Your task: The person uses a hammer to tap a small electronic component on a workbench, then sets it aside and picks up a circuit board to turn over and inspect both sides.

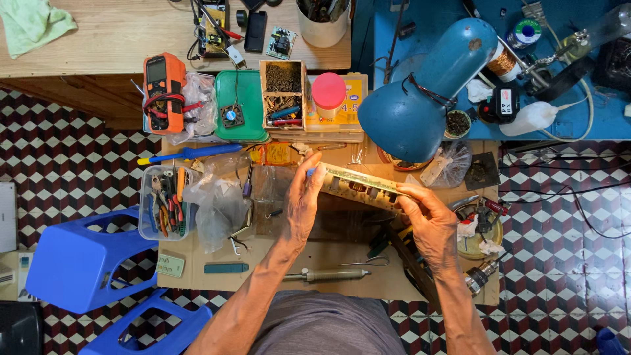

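Just below the shade of the blue desk lamp (420, 98), a long narrow circuit board (358, 185) is held up edge-on over the low work table (276, 269), tilted so that its far end sits lower toward the person's right. The left hand (303, 200) grips the board's left end, fingers wrapped over its top edge and thumb behind, closed on it. The right hand (430, 220) clamps the other end, fingertips pressed along the board's upper face; both hands are well apart, one at each end.

Below the lamp and under the board, a metal desoldering pump (325, 275) lies near the table's front edge, with tweezers (365, 263) just beside it. Left of the lamp, crumpled clear plastic bags (220, 204) lie next to a clear tub of pliers and cutters (164, 204), and a blue-handled screwdriver (190, 154) rests above the tub. Farther left of the lamp stand an orange multimeter (163, 92), a green tray with a small fan (240, 105), a wooden box of small parts (282, 95) and a pink-lidded jar (328, 95). Right of the lamp, on a blue surface, sit a coil of copper wire (503, 62) and a white squeeze bottle (531, 118). Far down to the left of the lamp, blue plastic stools (85, 263) stand on the chequered floor (66, 164).
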